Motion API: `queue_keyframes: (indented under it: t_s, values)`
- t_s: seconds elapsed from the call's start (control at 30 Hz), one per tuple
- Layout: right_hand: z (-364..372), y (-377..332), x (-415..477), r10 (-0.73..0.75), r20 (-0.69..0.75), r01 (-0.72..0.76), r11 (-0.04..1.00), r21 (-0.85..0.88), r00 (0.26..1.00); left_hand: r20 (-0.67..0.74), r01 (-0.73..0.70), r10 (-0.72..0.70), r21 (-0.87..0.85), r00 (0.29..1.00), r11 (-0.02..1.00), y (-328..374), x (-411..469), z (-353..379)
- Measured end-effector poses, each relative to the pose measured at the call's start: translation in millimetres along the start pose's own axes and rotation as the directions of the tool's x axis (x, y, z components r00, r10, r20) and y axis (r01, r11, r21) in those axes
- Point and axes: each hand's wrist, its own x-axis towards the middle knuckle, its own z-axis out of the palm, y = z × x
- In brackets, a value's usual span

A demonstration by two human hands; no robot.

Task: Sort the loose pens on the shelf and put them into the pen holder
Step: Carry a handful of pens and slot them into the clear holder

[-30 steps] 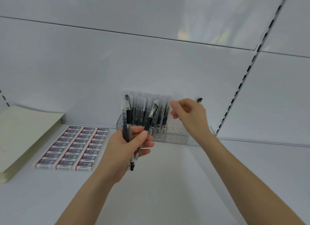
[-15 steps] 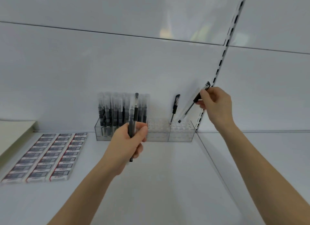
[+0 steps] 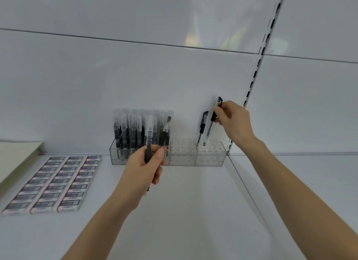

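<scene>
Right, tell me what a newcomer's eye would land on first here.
The right hand, high at the right, pinches a black-capped pen whose tip is down at the right section of the clear pen holder, beside one pen standing there. In the middle, the left hand grips a few more pens in front of the holder's packed left section. Rows of labelled packs lie at the left.

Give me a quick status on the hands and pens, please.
Right hand pinches pen, tip at holder right end. Left hand grips spare pens. Nothing blocks.
</scene>
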Motion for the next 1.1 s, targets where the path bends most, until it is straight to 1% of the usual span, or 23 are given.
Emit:
queue_keyframes:
  t_s: [0.13,0.23,0.3,0.37,0.43,0.47,0.5,0.53,0.57,0.6,0.67,0.7,0.73,0.8,0.87,0.9,0.97,1.0,1.03,1.1]
  values:
    - [0,3,2,0.024,0.016,-0.024,1.000,-0.019,1.000,0.012,-0.002,0.003,-0.051,1.000,0.999,-1,-1,2]
    - [10,13,-7,0.028,0.089,-0.019,0.994,-0.105,0.996,0.019,0.014,-0.012,-0.097,1.000,0.995,-2,-2,5]
    - [16,18,-14,0.056,0.131,-0.041,0.993,-0.111,0.990,0.031,0.027,-0.024,-0.126,0.999,0.992,-1,-3,5]
    - [16,18,-15,0.086,0.134,-0.071,0.991,-0.116,0.987,0.045,0.031,-0.024,-0.149,0.999,0.988,0,-4,5]
    - [12,16,-18,0.116,0.083,-0.101,0.982,-0.159,0.990,0.054,0.030,-0.021,-0.166,0.998,0.986,1,-5,4]
    - [9,13,-22,0.123,0.046,-0.116,0.984,-0.136,0.991,0.059,0.028,-0.018,-0.173,0.998,0.984,2,-5,4]
    - [6,7,-28,0.124,0.027,-0.122,0.990,-0.070,0.992,0.066,0.026,-0.015,-0.180,0.998,0.983,4,-5,5]
    - [3,-1,-35,0.123,0.047,-0.124,0.992,0.026,0.991,0.075,0.024,-0.010,-0.180,0.997,0.983,5,-4,6]
    - [1,-11,-42,0.120,0.118,-0.135,0.982,0.131,0.986,0.090,0.023,-0.007,-0.174,0.996,0.984,6,-4,8]
    - [0,-21,-49,0.112,0.218,-0.161,0.962,0.220,0.969,0.112,0.025,-0.007,-0.166,0.994,0.986,7,-3,10]
    - [0,-32,-57,0.081,0.384,-0.214,0.924,0.318,0.920,0.168,0.042,-0.017,-0.145,0.986,0.988,9,-3,18]
    - [0,-34,-58,0.066,0.419,-0.227,0.910,0.347,0.906,0.192,0.052,-0.025,-0.135,0.981,0.989,10,-2,22]
    - [-1,-34,-57,0.059,0.419,-0.231,0.899,0.373,0.906,0.205,0.060,-0.033,-0.127,0.978,0.990,11,-2,25]
    - [-8,-31,-51,0.088,0.340,-0.240,0.866,0.439,0.936,0.194,0.071,-0.051,-0.099,0.980,0.993,9,0,26]
    - [-20,-23,-41,0.162,0.182,-0.234,0.829,0.508,0.970,0.158,0.079,-0.072,-0.037,0.985,0.996,7,3,22]
    - [-25,-18,-36,0.190,0.089,-0.208,0.834,0.510,0.978,0.142,0.086,-0.085,-0.005,0.986,0.996,6,3,19]
    - [-32,-6,-25,0.187,-0.072,-0.142,0.901,0.411,0.980,0.117,0.090,-0.095,0.044,0.989,0.995,6,3,14]
    - [-32,0,-22,0.167,-0.119,-0.117,0.933,0.341,0.979,0.104,0.082,-0.089,0.074,0.991,0.994,6,2,12]
    - [-31,4,-19,0.144,-0.141,-0.099,0.954,0.283,0.980,0.093,0.070,-0.080,0.101,0.992,0.992,6,2,11]
    - [-27,10,-16,0.109,-0.133,-0.080,0.974,0.211,0.985,0.070,0.056,-0.065,0.122,0.995,0.991,5,2,10]
